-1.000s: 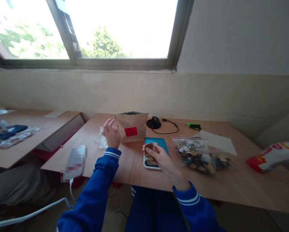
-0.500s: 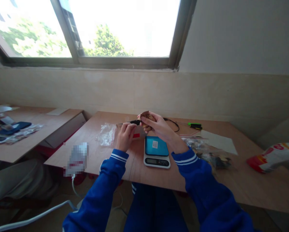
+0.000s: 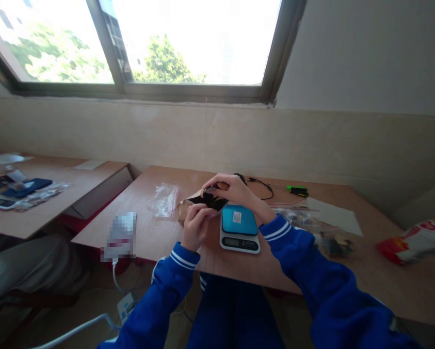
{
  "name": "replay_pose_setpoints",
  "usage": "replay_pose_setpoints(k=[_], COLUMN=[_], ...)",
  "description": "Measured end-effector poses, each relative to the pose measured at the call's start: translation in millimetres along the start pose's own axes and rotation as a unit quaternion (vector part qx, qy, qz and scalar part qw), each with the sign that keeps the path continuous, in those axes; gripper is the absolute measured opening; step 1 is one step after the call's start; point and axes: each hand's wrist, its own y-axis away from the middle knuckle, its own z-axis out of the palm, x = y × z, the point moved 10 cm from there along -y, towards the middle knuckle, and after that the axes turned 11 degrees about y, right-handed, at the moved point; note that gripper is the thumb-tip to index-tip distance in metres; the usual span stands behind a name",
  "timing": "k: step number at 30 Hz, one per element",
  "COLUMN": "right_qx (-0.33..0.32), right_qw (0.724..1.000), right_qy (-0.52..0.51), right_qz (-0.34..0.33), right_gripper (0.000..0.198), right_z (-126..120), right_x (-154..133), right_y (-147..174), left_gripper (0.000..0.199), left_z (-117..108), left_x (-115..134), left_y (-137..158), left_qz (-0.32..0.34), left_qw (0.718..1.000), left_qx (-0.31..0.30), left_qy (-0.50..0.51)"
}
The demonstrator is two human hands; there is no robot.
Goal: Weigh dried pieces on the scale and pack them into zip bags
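Just left of the kitchen scale [image 3: 239, 220], a brown bag [image 3: 183, 209] with a dark inside is held with its mouth spread. My left hand [image 3: 196, 224] is closed, pinching the near edge of that bag. At the mouth, my right hand [image 3: 233, 190] curls round a brown lumpy piece [image 3: 222, 185], mostly covered by the fingers; I cannot make out its kind. The scale has a blue top with a white label and a dark display in front.
A clear zip bag [image 3: 165, 199] lies to the left. Right of the scale are filled plastic bags [image 3: 330, 240], a white sheet [image 3: 335, 215], a green-black tool [image 3: 297, 190], a black cable [image 3: 263, 186] and a red-white packet [image 3: 413, 242]. Another person's leg [image 3: 31, 261] shows at left.
The bag's dark mouth now shows, spread between my hands. My right hand, with the brown piece, has turned over and tipped down to the mouth. My left hand has moved slightly down.
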Motion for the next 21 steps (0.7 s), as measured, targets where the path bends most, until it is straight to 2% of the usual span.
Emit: replay_pose_setpoints(k=[5,9,14,17,21], right_qx=[-0.029,-0.053,-0.051,-0.049,-0.037], right_qw=[0.998,0.996,0.993,0.985,0.975], right_qy=[0.024,0.046,0.089,0.144,0.214], right_qz=[-0.046,-0.050,-0.062,-0.077,-0.033], right_gripper=[0.020,0.023,0.017,0.022,0.027], right_z=[3.4,8.9,10.7,15.1,23.7], right_x=[-14.0,-16.7,-20.5,-26.1,-20.7], right_y=[1.2,2.7,0.7,-1.4,-6.4], left_gripper=[0.014,0.014,0.013,0.012,0.010], left_z=[-10.5,-15.3,-14.9,-15.7,-16.7], left_x=[-1.0,-5.5,-8.1,-7.6,-8.3], left_y=[-2.4,-2.1,-0.2,0.2,-0.6], left_qz=[-0.028,-0.041,-0.054,-0.055,-0.057], left_qw=[0.999,0.998,0.997,0.997,0.994], left_qx=[0.036,0.051,0.050,0.062,0.091], left_qy=[0.015,0.007,0.008,0.011,0.011])
